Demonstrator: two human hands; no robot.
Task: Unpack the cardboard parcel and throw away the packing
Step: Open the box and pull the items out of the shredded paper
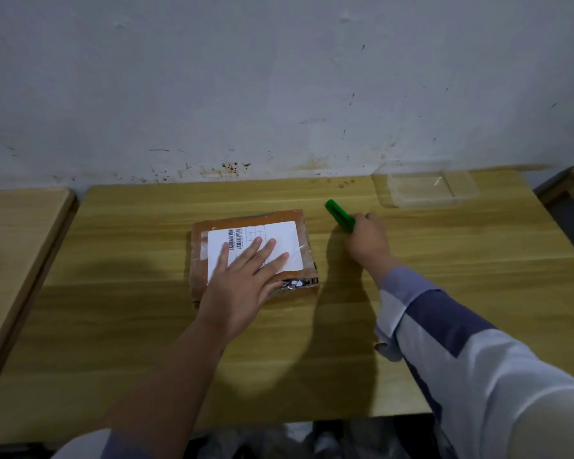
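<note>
Parcel: flat brown taped cardboard parcel (252, 253) with white label — centre of wooden tabletop (444, 260).
Left hand (246, 279): fingers spread flat on label.
Right hand (367, 235): at 2 o'clock of parcel — fingers curled around green plastic cutter (338, 215).

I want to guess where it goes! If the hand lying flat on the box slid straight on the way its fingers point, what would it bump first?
Probably the green plastic cutter held by the right hand; the left hand points roughly that way.

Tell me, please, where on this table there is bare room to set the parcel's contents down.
The table is bare left of the parcel, along its near edge, and on its right side below the clear container. It is crowded between the parcel and the right hand, which grips the green cutter.
</note>
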